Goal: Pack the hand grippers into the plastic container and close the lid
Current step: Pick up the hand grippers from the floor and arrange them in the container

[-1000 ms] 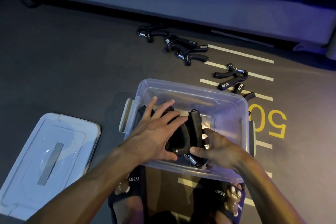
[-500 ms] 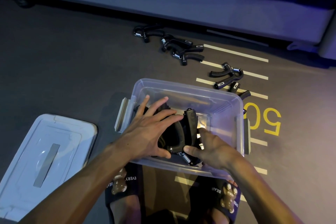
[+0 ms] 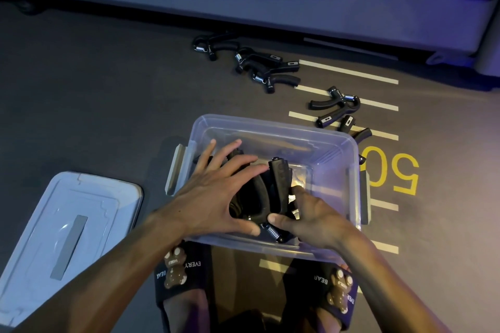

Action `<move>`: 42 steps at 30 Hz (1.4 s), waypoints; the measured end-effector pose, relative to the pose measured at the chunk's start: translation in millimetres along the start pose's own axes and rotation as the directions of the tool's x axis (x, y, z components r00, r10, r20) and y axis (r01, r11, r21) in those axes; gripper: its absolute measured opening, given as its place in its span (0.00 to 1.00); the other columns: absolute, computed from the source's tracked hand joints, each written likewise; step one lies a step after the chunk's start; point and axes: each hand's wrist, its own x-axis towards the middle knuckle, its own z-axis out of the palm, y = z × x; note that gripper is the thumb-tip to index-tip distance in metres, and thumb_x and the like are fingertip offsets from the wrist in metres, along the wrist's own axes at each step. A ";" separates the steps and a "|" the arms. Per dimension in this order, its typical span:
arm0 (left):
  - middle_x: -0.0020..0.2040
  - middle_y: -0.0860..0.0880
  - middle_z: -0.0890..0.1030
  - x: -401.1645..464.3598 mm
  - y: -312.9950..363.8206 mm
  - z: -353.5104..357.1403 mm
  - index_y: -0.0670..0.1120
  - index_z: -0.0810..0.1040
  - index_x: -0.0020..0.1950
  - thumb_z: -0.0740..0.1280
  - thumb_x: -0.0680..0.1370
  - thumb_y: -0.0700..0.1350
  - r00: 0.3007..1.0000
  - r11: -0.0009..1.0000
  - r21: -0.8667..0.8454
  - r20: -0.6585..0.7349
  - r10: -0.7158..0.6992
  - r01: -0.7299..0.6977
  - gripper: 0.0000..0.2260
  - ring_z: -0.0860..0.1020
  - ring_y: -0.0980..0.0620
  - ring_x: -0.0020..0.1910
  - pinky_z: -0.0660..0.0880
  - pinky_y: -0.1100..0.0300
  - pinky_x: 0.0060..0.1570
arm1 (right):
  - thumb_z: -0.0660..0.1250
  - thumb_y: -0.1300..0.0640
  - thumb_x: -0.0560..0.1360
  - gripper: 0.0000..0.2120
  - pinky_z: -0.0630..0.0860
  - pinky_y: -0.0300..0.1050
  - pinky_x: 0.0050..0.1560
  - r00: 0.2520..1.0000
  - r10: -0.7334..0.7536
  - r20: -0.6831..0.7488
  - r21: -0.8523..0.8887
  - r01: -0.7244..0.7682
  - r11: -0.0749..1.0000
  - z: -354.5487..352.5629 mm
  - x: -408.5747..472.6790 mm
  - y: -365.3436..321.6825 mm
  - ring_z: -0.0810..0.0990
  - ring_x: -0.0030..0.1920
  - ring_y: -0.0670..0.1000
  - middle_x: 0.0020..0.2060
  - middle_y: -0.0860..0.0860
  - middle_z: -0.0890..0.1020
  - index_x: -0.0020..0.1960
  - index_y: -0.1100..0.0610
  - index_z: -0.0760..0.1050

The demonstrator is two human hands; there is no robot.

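**Here, hands settle grippers into a clear bin**

Here on a dark floor (image 3: 94,94) painted with pale stripes and a yellow "50" (image 3: 392,171), a clear plastic container (image 3: 332,149) stands open before a person's slippered feet. Its lid (image 3: 65,227) lies flat on the floor to the left, apart from the box. Inside, the left hand (image 3: 213,197) presses with spread, straight fingers on a pile of black hand grippers (image 3: 261,197). The right hand (image 3: 311,217) pinches one upright gripper (image 3: 280,184) by its handle, apparently between thumb and fingers. Beyond the container, three more grippers (image 3: 259,65) lie clustered on the floor, with others (image 3: 338,111) near the stripes.
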 end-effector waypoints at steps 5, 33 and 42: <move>0.77 0.55 0.66 20.3 -1.3 -9.6 0.57 0.66 0.78 0.64 0.74 0.71 0.989 1.000 -0.013 -0.144 0.020 -0.022 0.35 0.53 0.49 0.81 0.45 0.42 0.79 | 0.70 0.36 0.72 0.33 0.75 0.39 0.52 0.998 -0.066 0.010 0.004 0.065 0.998 -13.5 -2.7 0.8 0.78 0.58 0.48 0.58 0.47 0.79 0.71 0.49 0.67; 0.48 0.56 0.82 119.0 -45.5 -42.2 0.56 0.80 0.68 0.59 0.83 0.50 0.997 0.998 -0.050 -0.071 0.024 -0.027 0.16 0.77 0.46 0.45 0.71 0.47 0.49 | 0.71 0.59 0.74 0.02 0.76 0.53 0.58 0.904 0.265 -0.337 0.385 -0.125 0.914 -133.6 192.2 85.5 0.78 0.49 0.57 0.45 0.56 0.81 0.42 0.55 0.80; 0.47 0.65 0.74 125.6 -61.7 -53.9 0.59 0.77 0.68 0.56 0.83 0.54 0.999 0.997 -0.066 -0.020 0.036 -0.037 0.17 0.75 0.52 0.48 0.63 0.54 0.49 | 0.74 0.57 0.75 0.10 0.81 0.41 0.47 0.923 0.190 -0.336 0.564 0.035 0.825 -135.3 173.8 72.6 0.81 0.39 0.46 0.35 0.48 0.83 0.36 0.52 0.77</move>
